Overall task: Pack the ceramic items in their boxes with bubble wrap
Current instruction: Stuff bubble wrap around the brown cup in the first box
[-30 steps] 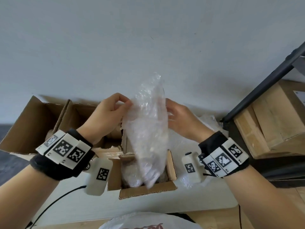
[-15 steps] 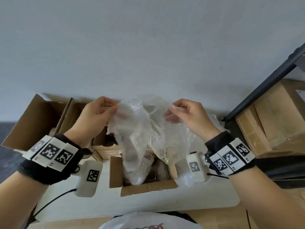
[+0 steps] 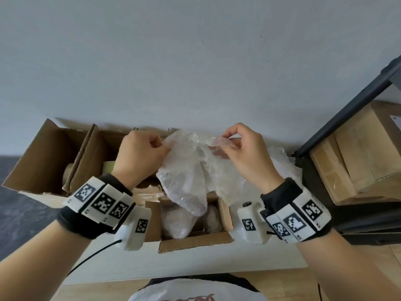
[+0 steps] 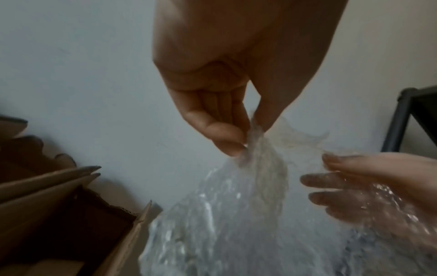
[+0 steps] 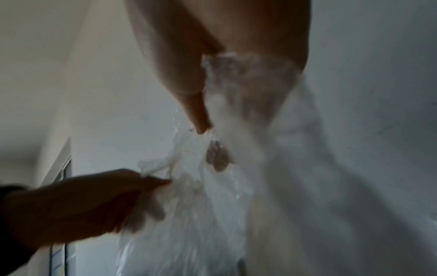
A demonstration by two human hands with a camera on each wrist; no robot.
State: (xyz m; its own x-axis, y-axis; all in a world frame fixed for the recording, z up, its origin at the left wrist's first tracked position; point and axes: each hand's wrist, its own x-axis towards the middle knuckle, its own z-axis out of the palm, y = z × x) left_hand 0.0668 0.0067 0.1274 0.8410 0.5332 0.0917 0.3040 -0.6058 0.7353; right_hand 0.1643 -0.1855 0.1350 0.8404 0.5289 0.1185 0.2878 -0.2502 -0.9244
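Note:
A clear sheet of bubble wrap [image 3: 191, 170] hangs between both hands above a small open cardboard box [image 3: 195, 240]. My left hand [image 3: 141, 153] pinches its left top edge, thumb against fingers, and the same left hand [image 4: 246, 138] shows in the left wrist view. My right hand [image 3: 236, 144] pinches the right top edge. The bubble wrap [image 4: 236, 214] droops into the box, where wrapped items [image 3: 178, 220] lie, one pale rounded item [image 3: 213, 218] beside them. The right wrist view is blurred, showing bubble wrap [image 5: 212, 186] held by the right hand [image 5: 203, 119].
Larger open boxes [image 3: 50, 155] stand at the back left against the wall, a tape roll [image 3: 108, 166] inside one. More bubble wrap [image 3: 282, 164] lies at the right. A dark shelf frame [image 3: 347, 101] with wooden boxes [image 3: 358, 153] stands at the right. The white table edge [image 3: 173, 272] runs in front.
The sheet, first held upright and narrow, has been pulled wide as both hands moved apart, and lowered toward the box.

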